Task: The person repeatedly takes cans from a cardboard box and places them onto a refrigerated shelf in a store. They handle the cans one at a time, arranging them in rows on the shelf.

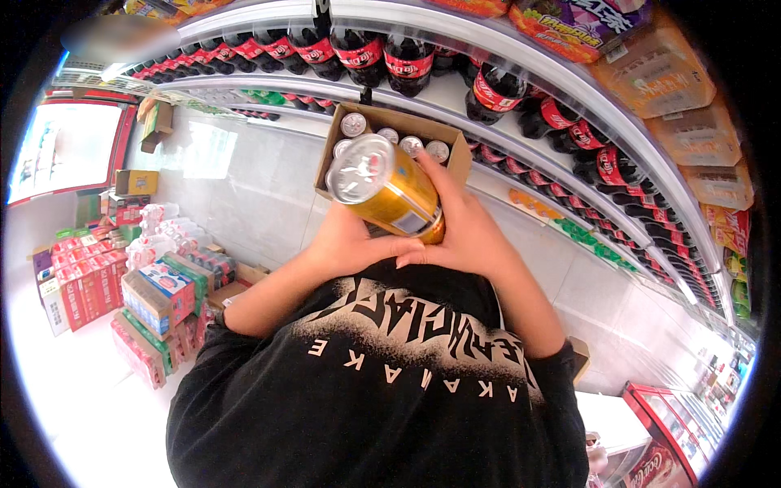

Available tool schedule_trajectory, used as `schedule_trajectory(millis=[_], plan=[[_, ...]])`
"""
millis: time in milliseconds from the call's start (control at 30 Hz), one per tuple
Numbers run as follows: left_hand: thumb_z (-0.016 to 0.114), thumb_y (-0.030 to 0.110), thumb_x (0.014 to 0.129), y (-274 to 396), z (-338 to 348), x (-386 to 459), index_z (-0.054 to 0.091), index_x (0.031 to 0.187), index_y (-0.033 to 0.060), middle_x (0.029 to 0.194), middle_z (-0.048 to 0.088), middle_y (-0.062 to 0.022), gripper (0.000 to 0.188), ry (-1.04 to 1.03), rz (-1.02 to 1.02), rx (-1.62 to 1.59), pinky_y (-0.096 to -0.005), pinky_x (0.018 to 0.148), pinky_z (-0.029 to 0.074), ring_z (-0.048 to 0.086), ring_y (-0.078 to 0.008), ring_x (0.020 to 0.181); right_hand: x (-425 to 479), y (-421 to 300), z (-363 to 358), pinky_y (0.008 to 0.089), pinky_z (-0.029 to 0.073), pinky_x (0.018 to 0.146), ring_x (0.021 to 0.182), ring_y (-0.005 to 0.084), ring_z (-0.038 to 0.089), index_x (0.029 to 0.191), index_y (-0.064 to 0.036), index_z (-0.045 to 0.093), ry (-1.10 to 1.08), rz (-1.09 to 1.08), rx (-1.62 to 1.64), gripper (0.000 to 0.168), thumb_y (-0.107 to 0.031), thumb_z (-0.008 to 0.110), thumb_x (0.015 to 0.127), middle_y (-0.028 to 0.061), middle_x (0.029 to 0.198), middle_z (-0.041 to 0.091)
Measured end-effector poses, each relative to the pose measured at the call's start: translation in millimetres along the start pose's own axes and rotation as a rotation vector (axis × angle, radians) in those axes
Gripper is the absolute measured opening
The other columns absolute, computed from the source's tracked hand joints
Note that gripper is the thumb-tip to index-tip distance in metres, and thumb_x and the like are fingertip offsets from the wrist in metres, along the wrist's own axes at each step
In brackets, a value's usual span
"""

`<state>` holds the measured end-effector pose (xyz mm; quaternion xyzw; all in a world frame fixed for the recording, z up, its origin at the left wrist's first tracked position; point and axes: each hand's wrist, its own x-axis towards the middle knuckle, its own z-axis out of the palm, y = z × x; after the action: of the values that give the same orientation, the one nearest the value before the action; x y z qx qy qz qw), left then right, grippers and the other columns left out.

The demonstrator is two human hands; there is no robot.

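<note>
A gold drinks can [406,195] with a silver end is held in front of my chest, tilted towards the camera. My right hand [470,232] wraps its right side, fingers reaching up along it. My left hand [348,244] supports it from the left and below, its thumb stretched across near my right thumb. The can hides the left fingers. Just beyond, an open cardboard box [406,114] holds several upright cans with silver tops, such as a can [353,125] in its far left corner. The held can covers part of the box.
Curved shelves [445,85] with rows of cola bottles [409,64] run along the far and right sides. Stacked drink cartons [161,293] and red boxes [91,274] stand on the floor at left. A red-framed cooler [662,421] is at lower right.
</note>
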<state>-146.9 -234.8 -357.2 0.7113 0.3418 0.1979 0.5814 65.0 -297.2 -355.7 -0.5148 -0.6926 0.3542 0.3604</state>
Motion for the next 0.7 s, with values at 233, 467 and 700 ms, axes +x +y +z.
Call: schedule_trajectory(millis=[233,467,700], plan=[[0.094,0.029,0.072,-14,-2,10,0.042,0.148,-0.0013,0.138,0.053,-0.0212,0.097,-0.2,0.128,0.033,-0.0415,0.114,0.038,0.05,-0.0291,0.133,-38,33,23,0.0468,0.05,0.105,0.127,0.0422,0.058,0.151,-0.006,0.038,0.148,0.021,-0.063,0.103,-0.034,0.092,0.069,0.0219,0.143,0.054],[0.09,0.017,0.068,-8,-14,26,0.035,0.155,0.0034,0.135,0.057,-0.017,0.104,-0.039,0.31,0.147,-0.0396,0.109,0.044,0.057,-0.0301,0.127,-52,54,27,0.0449,0.054,0.099,0.119,0.0401,0.064,0.15,-0.007,0.042,0.21,0.013,-0.216,0.097,-0.033,0.091,0.069,0.0207,0.134,0.061],[0.084,0.012,0.072,-53,-60,71,0.054,0.14,0.0161,0.13,0.059,-0.0129,0.075,0.106,0.218,0.507,-0.0437,0.104,0.047,0.06,-0.0345,0.12,-71,74,19,0.0411,0.05,0.102,0.119,0.0341,0.063,0.139,-0.002,0.051,0.362,0.213,-0.142,0.078,-0.016,0.087,0.071,0.019,0.129,0.062]])
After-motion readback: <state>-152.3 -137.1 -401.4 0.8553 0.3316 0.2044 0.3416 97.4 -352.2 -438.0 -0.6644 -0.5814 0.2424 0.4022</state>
